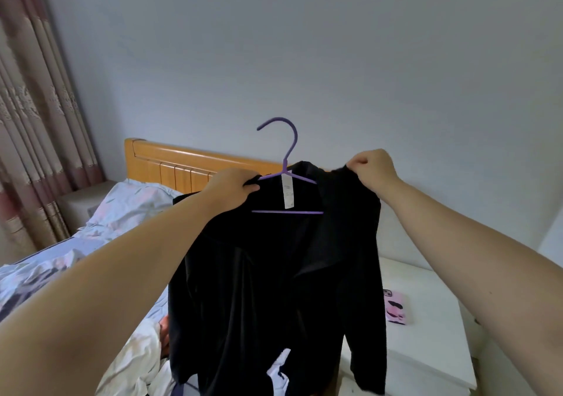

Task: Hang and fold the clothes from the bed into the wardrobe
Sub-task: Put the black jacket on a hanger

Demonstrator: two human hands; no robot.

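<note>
A black jacket point(274, 273) hangs in the air in front of me on a purple hanger point(286, 164), whose hook points up and left. A white label shows inside the collar. My left hand point(234, 187) grips the jacket's left shoulder together with the hanger's arm. My right hand point(370, 164) pinches the fabric of the right shoulder, which is pulled up level with the hanger. More clothes point(137, 362), white and pale, lie crumpled on the bed point(54, 261) under the jacket.
The bed has a wooden headboard point(170, 164) against the grey wall and a floral pillow point(131, 203). A white bedside cabinet point(426, 344) stands at the right with a pink phone point(396, 305) on it. Curtains point(33, 115) hang at the far left.
</note>
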